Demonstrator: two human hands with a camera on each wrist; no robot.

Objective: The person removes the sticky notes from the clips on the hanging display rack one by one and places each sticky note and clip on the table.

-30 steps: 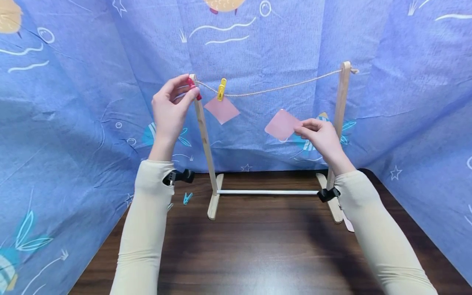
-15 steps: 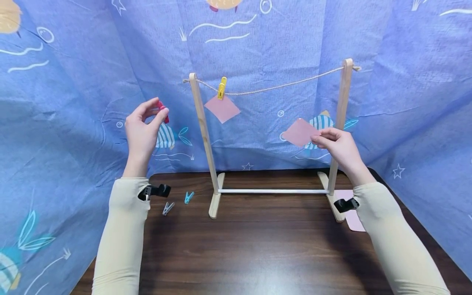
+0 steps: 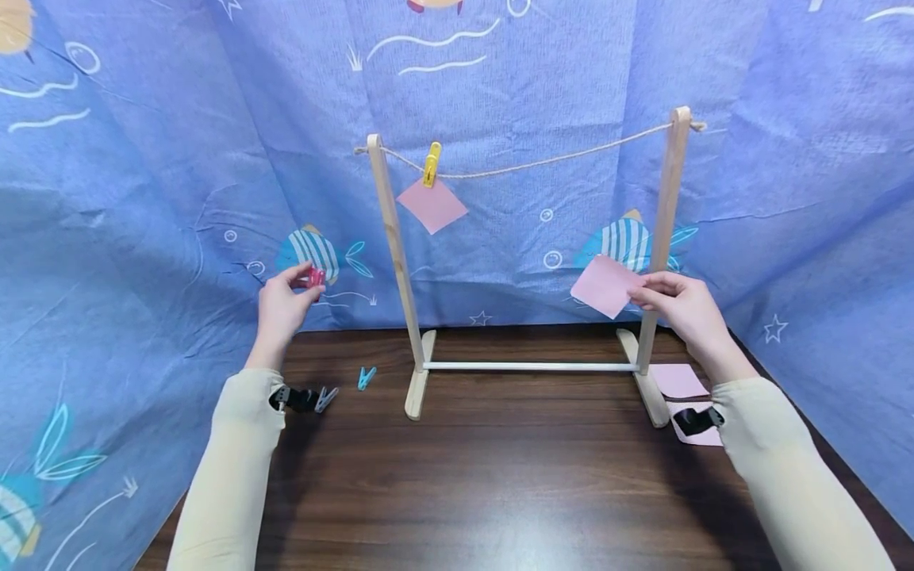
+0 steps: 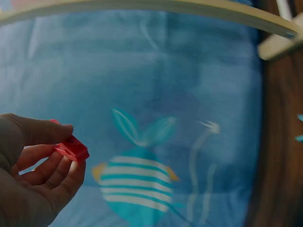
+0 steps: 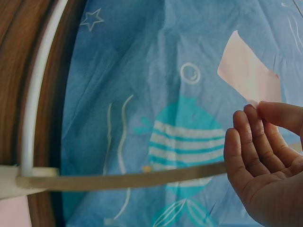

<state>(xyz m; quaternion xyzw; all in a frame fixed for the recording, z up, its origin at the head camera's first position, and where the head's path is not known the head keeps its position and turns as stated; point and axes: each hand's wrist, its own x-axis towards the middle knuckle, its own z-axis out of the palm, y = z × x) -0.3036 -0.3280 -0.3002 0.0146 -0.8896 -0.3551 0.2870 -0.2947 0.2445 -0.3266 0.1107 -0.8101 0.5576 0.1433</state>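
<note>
We see the left hand (image 3: 282,311) pinching a red clothespin (image 3: 316,277), left of a wooden frame (image 3: 396,246). The right hand (image 3: 681,308) pinches a pink paper square (image 3: 603,285) by one corner, near the right post (image 3: 667,198). A yellow clothespin (image 3: 431,166) clips another pink square (image 3: 432,208) to the string (image 3: 543,163).

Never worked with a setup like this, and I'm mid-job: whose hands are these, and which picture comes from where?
No machine here: these are a person's bare left hand and right hand. The wide picture comes from a camera worn on the head; the other two come from the wrist cameras. The left hand pinches a red clothespin; the right hand pinches a pink square. A wooden frame on the dark table carries a string, where a yellow clothespin holds a second pink square. On the table lie a blue clothespin and a grey clothespin to the left, and two pink sheets by the frame's right foot.
</note>
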